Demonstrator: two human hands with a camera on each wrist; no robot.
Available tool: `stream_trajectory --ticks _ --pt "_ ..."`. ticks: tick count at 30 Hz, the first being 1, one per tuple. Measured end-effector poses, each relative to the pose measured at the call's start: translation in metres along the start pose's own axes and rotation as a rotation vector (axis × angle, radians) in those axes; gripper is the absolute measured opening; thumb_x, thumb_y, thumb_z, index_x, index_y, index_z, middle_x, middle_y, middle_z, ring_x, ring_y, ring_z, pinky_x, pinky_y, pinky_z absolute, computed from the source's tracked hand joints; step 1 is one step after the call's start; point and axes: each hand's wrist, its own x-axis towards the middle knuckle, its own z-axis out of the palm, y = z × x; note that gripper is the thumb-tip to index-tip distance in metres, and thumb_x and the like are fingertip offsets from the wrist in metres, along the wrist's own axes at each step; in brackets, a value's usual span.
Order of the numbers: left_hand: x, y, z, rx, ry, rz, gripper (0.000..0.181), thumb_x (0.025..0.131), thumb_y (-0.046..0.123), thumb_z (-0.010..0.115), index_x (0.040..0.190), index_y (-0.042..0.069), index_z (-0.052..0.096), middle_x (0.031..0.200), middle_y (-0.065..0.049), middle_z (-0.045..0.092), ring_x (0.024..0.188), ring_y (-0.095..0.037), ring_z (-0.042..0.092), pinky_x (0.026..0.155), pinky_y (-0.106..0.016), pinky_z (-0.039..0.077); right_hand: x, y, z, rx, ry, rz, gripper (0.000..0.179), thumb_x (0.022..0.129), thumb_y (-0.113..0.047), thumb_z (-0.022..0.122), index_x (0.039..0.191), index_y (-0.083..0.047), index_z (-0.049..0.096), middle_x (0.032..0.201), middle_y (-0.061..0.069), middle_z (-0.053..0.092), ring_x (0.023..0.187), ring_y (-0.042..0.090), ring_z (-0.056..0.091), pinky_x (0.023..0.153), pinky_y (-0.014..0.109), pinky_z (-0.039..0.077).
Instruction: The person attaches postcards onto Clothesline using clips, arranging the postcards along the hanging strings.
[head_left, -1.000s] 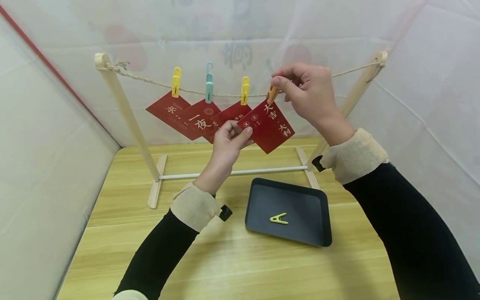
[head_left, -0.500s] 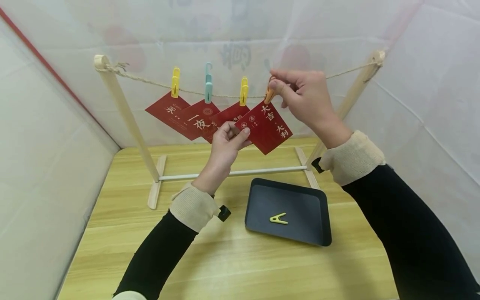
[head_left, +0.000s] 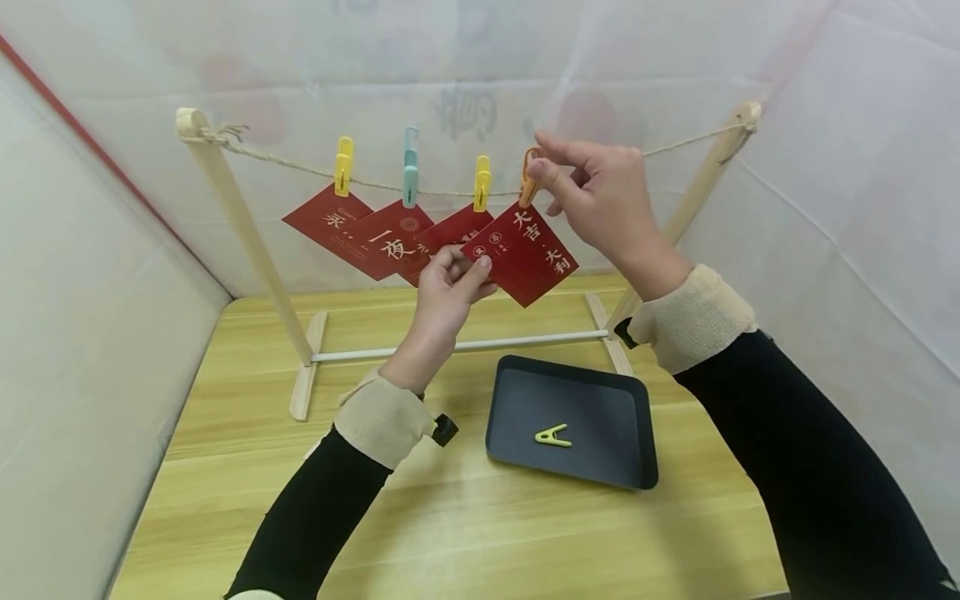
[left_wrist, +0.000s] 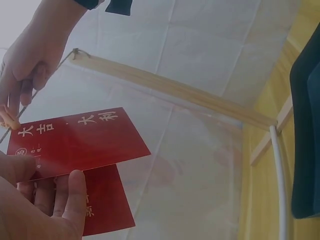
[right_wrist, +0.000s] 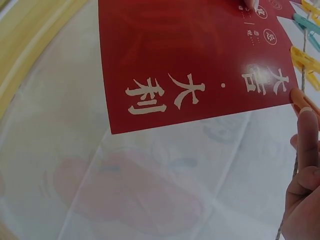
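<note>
My left hand (head_left: 442,304) pinches the left corner of a red card (head_left: 525,254) with white characters, thumb in front and fingers behind. At that card's top corner, on the twine, sits an orange clothespin (head_left: 528,179). My right hand (head_left: 611,192) holds its upper end between thumb and fingers. The right wrist view has a fingertip against the orange clothespin (right_wrist: 302,102). To the left, three more red cards hang overlapping: one (head_left: 322,218) under a yellow clothespin (head_left: 342,167), one (head_left: 386,242) under a teal clothespin (head_left: 410,171), one (head_left: 457,225) under another yellow clothespin (head_left: 482,185).
Twine (head_left: 281,160) runs between two wooden posts (head_left: 247,233), joined low down by a white rod (head_left: 525,340). In front, a dark tray (head_left: 607,467) on the wooden table (head_left: 525,550) bears a yellow-green clothespin (head_left: 553,435). White sheeting (head_left: 675,58) encloses the back and sides.
My right fingers have shifted slightly on the orange clothespin, so more of its upper end shows. My left hand keeps its grip on the card. The whole view has drifted slightly.
</note>
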Motion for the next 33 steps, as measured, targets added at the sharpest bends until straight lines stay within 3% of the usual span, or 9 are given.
stream_trajectory --ticks 4,9,17,21,26,30,33 --pt "0.0 -0.005 -0.005 -0.013 -0.014 0.0 0.014 0.098 0.013 0.063 0.109 0.009 0.055 0.109 -0.009 0.066 0.096 -0.024 0.067 0.087 -0.035 0.059 -0.003 -0.001 0.001 -0.01 0.018 0.005 0.038 0.097 -0.037 0.066 0.131 -0.022 0.066 0.119 -0.001 0.072 0.055 -0.001 0.063 0.056 0.018 0.052" --pt "0.0 -0.008 -0.01 -0.001 -0.026 0.0 0.025 0.099 0.016 0.063 0.121 0.007 0.053 0.116 -0.012 0.065 0.105 -0.027 0.066 0.09 -0.036 0.058 -0.009 -0.001 -0.004 0.009 0.048 0.015 0.037 0.096 -0.036 0.066 0.131 -0.024 0.066 0.123 -0.005 0.071 0.058 0.002 0.065 0.051 0.021 0.049" --pt "-0.005 -0.013 -0.02 0.026 -0.05 0.024 0.031 0.1 0.016 0.062 0.128 0.007 0.054 0.127 -0.013 0.064 0.119 -0.034 0.06 0.094 -0.041 0.056 -0.019 0.001 -0.007 0.005 0.106 -0.116 0.037 0.095 -0.014 0.067 0.132 -0.015 0.066 0.121 0.001 0.072 0.06 -0.009 0.061 0.049 0.02 0.045" --pt "-0.011 -0.016 -0.028 0.052 -0.04 0.026 0.028 0.1 0.018 0.062 0.125 0.008 0.054 0.129 -0.011 0.065 0.117 -0.029 0.062 0.094 -0.04 0.056 -0.029 0.001 -0.009 0.006 0.149 -0.181 0.035 0.093 -0.011 0.068 0.128 -0.008 0.068 0.119 0.005 0.072 0.065 -0.017 0.058 0.05 0.016 0.041" --pt "-0.025 -0.019 -0.05 0.108 -0.023 0.012 0.026 0.1 0.019 0.062 0.123 0.009 0.054 0.128 -0.013 0.065 0.109 -0.019 0.067 0.093 -0.038 0.057 -0.045 0.011 -0.011 -0.008 0.201 -0.268 0.034 0.088 -0.006 0.071 0.122 -0.004 0.071 0.117 0.009 0.073 0.07 -0.016 0.056 0.053 0.011 0.04" --pt "-0.042 -0.019 -0.079 0.201 -0.029 0.033 0.03 0.1 0.015 0.061 0.127 0.005 0.052 0.128 -0.017 0.064 0.108 -0.018 0.066 0.093 -0.038 0.057 -0.062 0.021 -0.012 -0.021 0.167 -0.245 0.034 0.09 -0.01 0.07 0.123 -0.008 0.071 0.127 0.003 0.069 0.076 -0.004 0.063 0.056 0.009 0.043" --pt "-0.058 -0.022 -0.103 0.331 -0.044 0.04 0.034 0.099 0.014 0.062 0.13 0.003 0.051 0.128 -0.019 0.062 0.107 -0.017 0.065 0.091 -0.033 0.057 -0.082 0.029 -0.011 -0.043 0.119 -0.217 0.034 0.091 -0.013 0.069 0.124 -0.009 0.071 0.131 0.002 0.066 0.082 0.008 0.068 0.056 0.01 0.044"
